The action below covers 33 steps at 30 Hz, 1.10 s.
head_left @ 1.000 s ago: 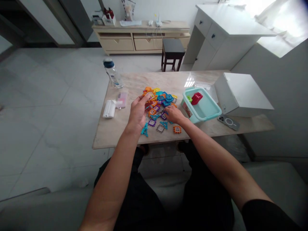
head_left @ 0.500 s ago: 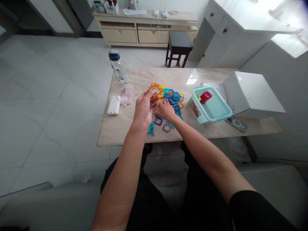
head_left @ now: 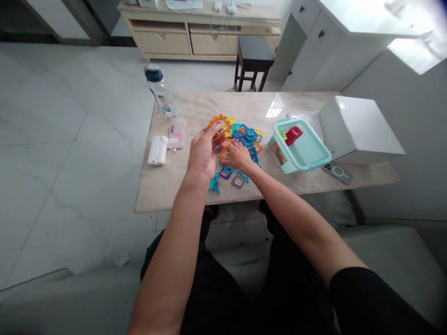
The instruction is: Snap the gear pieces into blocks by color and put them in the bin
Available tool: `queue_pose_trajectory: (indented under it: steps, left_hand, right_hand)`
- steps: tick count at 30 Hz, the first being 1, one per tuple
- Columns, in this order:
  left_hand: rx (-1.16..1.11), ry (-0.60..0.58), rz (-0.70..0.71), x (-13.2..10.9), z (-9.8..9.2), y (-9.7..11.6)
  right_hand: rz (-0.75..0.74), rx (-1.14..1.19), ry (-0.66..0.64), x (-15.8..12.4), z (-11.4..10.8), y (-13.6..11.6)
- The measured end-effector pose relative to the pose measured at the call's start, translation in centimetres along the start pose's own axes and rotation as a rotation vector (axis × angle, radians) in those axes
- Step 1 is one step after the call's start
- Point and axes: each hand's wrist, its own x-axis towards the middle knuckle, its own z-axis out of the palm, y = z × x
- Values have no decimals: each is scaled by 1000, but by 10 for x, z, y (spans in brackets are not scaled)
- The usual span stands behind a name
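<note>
My left hand (head_left: 203,151) is raised over the left side of the pile, its fingers closed on a few orange interlocking toy tiles (head_left: 220,122) with window-like grids. Just to its right, my right hand (head_left: 239,156) has its fingertips closed on another orange tile (head_left: 225,154) low over the heap. Beneath and behind both hands lies a pile of similar tiles (head_left: 250,135) in blue, yellow, purple and orange. Nearer the table's front edge are a grey tile (head_left: 238,181) and a teal one (head_left: 214,185). The right hand hides part of the pile.
A mint-green tub (head_left: 312,156) with red and lime pieces (head_left: 294,135) inside stands right of the pile. Beyond it are a white box (head_left: 361,130) and a phone (head_left: 337,172). Leftward on the marble table (head_left: 167,186) are a water bottle (head_left: 162,93), a white packet (head_left: 157,150) and a pink item (head_left: 177,132).
The view has shifted slightly, moving the table leftward and up. My left hand keeps hold of the orange tiles. My right fingers have closed on an orange tile beside the left hand.
</note>
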Motion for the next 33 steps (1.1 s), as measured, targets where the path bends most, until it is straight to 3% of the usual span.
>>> queue_pose_trajectory:
  steps: [3, 7, 12, 20, 25, 33]
  left_hand:
    - [2, -2, 9, -2, 1, 1]
    - [19, 3, 38, -5, 3, 4]
    - [42, 7, 31, -6, 7, 1]
    - [102, -22, 11, -12, 20, -11]
    - [146, -4, -16, -16, 22, -15]
    - [227, -42, -10, -15, 21, -21]
  right_hand:
    - [119, 222, 71, 7, -28, 7]
    - [177, 718, 194, 11, -71, 25]
    - [127, 1171, 301, -22, -97, 40]
    - [163, 1283, 407, -66, -107, 29]
    - [115, 1299, 412, -71, -108, 28]
    - [133, 1228, 447, -71, -103, 48]
